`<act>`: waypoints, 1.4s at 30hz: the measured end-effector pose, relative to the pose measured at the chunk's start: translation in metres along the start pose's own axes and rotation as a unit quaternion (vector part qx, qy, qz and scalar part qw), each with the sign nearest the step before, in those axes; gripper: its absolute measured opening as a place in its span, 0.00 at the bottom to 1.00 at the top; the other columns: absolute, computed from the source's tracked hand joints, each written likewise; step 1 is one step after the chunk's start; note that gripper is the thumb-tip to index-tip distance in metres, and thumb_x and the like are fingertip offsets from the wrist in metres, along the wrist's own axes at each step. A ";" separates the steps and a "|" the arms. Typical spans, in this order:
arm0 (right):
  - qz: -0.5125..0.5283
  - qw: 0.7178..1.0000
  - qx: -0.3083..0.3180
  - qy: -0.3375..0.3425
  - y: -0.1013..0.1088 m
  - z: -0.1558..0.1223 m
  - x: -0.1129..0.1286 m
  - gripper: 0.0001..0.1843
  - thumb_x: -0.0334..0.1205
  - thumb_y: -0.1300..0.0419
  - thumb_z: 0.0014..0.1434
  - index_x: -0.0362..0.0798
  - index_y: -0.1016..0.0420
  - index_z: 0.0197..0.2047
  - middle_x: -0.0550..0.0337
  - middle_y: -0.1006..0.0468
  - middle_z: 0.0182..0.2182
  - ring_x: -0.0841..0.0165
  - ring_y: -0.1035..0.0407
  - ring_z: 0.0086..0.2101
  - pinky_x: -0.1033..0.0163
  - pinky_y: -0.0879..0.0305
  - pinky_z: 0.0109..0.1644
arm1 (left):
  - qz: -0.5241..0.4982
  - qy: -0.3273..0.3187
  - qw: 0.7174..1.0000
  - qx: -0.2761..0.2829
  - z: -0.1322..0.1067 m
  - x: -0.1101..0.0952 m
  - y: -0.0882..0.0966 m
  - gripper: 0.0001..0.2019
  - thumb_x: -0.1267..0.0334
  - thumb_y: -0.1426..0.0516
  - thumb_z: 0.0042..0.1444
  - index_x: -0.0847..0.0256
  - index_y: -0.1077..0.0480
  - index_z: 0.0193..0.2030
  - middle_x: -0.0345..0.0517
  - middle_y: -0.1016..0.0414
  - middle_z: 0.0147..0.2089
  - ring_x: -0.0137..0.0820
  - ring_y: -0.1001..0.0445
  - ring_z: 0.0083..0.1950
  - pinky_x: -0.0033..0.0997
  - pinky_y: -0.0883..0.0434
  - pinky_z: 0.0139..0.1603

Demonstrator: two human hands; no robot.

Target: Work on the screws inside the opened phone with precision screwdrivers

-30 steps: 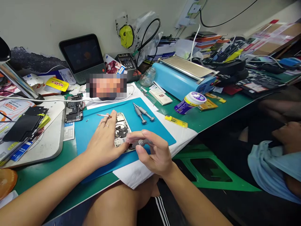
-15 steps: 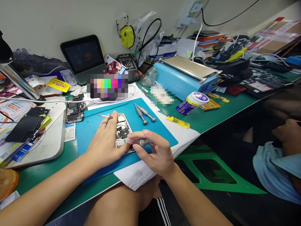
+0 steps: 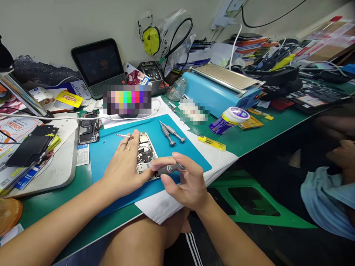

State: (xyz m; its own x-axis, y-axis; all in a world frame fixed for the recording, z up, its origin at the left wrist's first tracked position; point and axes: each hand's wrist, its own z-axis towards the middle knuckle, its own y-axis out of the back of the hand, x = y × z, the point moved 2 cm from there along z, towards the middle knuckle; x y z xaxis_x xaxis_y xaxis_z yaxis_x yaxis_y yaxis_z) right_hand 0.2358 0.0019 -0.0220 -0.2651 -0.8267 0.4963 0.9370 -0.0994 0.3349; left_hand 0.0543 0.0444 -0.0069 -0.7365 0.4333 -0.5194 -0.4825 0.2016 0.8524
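On a blue mat [image 3: 108, 155] lies an opened phone [image 3: 146, 151] with its inner parts bare. My left hand [image 3: 123, 162] holds it along its left side, fingers stretched forward and thumb by the near end. A cigarette [image 3: 123, 136] sticks out between those fingers. In my right hand [image 3: 188, 181] is a grey screwdriver [image 3: 169, 169], slanting over the phone's near right corner. My thumb is off the handle and the forefinger curls at its end; the tip is hidden. Two more grey screwdrivers [image 3: 167, 133] rest on the mat beyond the phone.
Another opened phone [image 3: 88, 127] lies left of the mat. A yellow-handled tool [image 3: 211, 143], a purple-and-white tub [image 3: 229, 120] and a blue machine [image 3: 212, 94] stand to the right. A screen [image 3: 97, 62] leans at the back. Another person's arm [image 3: 342, 155] shows at right.
My right thumb has moved away from the screwdriver handle, so more of it shows. My left hand and the phone stay in place. The view has shifted slightly.
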 end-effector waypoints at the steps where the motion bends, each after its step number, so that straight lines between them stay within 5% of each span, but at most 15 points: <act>1: -0.005 1.000 0.000 0.007 0.000 0.000 0.000 0.44 0.24 0.39 0.63 0.59 0.49 0.75 0.52 0.16 0.49 0.64 0.17 0.42 0.55 0.14 0.42 | -0.001 -0.003 1.000 -0.001 0.000 0.000 0.000 0.50 0.44 0.44 0.63 0.65 0.66 0.81 0.58 0.62 0.82 0.58 0.60 0.81 0.64 0.50 0.78; 20: 0.046 0.996 -0.052 -0.061 0.000 -0.004 0.001 0.42 0.23 0.40 0.65 0.63 0.48 0.74 0.56 0.17 0.45 0.64 0.17 0.40 0.57 0.14 0.39 | 0.011 0.004 1.000 0.005 0.001 -0.002 0.000 0.53 0.39 0.43 0.63 0.68 0.66 0.80 0.60 0.60 0.82 0.59 0.60 0.81 0.63 0.50 0.78; 30: 0.088 0.975 -0.093 -0.181 0.002 -0.005 -0.003 0.31 0.34 0.41 0.70 0.64 0.46 0.69 0.59 0.17 0.43 0.65 0.18 0.34 0.54 0.15 0.38 | 0.024 0.012 1.000 0.011 0.000 -0.002 0.001 0.53 0.40 0.43 0.63 0.69 0.67 0.81 0.60 0.63 0.82 0.58 0.61 0.81 0.62 0.49 0.78; 42: 0.084 0.983 -0.041 -0.156 0.002 -0.004 -0.001 0.31 0.34 0.41 0.71 0.64 0.46 0.70 0.58 0.19 0.43 0.62 0.17 0.41 0.55 0.15 0.40 | 0.026 0.003 1.000 0.003 0.003 -0.001 -0.001 0.53 0.41 0.42 0.62 0.69 0.65 0.80 0.61 0.58 0.81 0.57 0.59 0.81 0.60 0.48 0.78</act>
State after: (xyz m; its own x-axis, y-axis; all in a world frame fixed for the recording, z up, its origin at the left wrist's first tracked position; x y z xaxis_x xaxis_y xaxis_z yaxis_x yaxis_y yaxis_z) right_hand 0.2386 0.0005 -0.0255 -0.1500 -0.6265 0.7649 0.9852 -0.0302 0.1685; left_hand 0.0569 0.0461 -0.0067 -0.7641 0.4375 -0.4740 -0.4399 0.1840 0.8790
